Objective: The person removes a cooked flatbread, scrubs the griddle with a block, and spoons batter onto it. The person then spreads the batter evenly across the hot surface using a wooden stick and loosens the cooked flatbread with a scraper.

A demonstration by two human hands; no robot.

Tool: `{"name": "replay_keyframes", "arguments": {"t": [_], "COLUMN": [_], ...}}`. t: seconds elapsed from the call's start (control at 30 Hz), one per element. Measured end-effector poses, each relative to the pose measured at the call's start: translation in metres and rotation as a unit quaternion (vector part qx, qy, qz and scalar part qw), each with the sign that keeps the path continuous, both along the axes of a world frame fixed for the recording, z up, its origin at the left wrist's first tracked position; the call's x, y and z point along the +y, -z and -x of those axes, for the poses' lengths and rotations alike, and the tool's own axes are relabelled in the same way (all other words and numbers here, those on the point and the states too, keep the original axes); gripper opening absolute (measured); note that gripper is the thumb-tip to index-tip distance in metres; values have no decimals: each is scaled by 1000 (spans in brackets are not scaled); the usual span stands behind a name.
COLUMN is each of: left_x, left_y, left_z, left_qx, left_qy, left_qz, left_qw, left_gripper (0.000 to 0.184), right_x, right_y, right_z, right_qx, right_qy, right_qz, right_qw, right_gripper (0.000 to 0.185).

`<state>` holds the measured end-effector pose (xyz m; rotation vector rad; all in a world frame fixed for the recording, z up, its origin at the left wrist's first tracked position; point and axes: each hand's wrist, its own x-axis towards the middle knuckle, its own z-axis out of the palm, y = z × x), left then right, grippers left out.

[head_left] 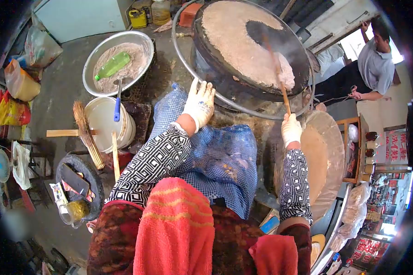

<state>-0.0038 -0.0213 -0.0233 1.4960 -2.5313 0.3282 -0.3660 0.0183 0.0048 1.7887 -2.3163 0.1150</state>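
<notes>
Grips stick [285, 96] in gloved right hand [291, 130], closed firmly round its near end. Reaches with it over griddle [256, 30]. On griddle: broad pale layer of batter [225, 36] round a dark bare patch, thicker beside stick. Holds left hand [199, 106], also gloved, mostly open at metal ring [175, 39] round griddle; cannot tell whether touching ring or just short of it.

Containers, left of griddle: metal basin [91, 62], part filled with pale pinkish-grey mix [135, 50]. In basin, green bottle [113, 65] on its side, sunk slightly into mix. Over near rim, blue-handled ladle [117, 103], head inside, handle outside. Just below, white bucket [127, 130]; contents hard to tell. At bucket's left side, straw brush [87, 133]; at near side, wood slat [115, 153].

Farther down, round slab [75, 161] with dark phone [75, 178] and clear jar [79, 209] of yellow-brown stuff. Beyond basin, yellow jug [137, 18] beside clear jug [161, 13]. Right of right forearm, tan rounds [314, 158] in wide plastic-lined tray [337, 151].
</notes>
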Motion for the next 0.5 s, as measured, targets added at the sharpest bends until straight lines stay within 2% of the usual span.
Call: {"name": "replay_keyframes", "arguments": {"t": [0.07,0.13,0.27,0.3,0.33,0.4,0.5], "left_x": [-3,-8,-14,-17,-19,-23,-31], "left_y": [4,3,-10,-9,-8,-9,-11], "left_z": [-5,-9,-16,-18,-20,-24,-31], "left_qx": [-21,-10,-15,-13,-12,-20,-26], "left_qy": [-12,-16,-32,-36,-42,-48,-51], "left_qz": [15,0,-36,-34,-33,-11,-27], "left_qw": [1000,1000,999,999,999,999,998], "left_gripper": [59,59,58,57,57,55,54], "right_x": [1,-10,-13,-3,-10,4,-17], "right_y": [13,10,-5,-5,39,5,14], "right_z": [21,31,4,-9,14,-14,35], "right_qx": [4,1,-80,-57,-167,-83,-36], "right_qy": [-7,52,27,-16,0,-5,56], "right_qz": [-10,-3,14,45,31,-38,9], "right_qw": [1000,999,996,997,986,996,998], "right_gripper": [32,32,31,31,31,29,27]}}
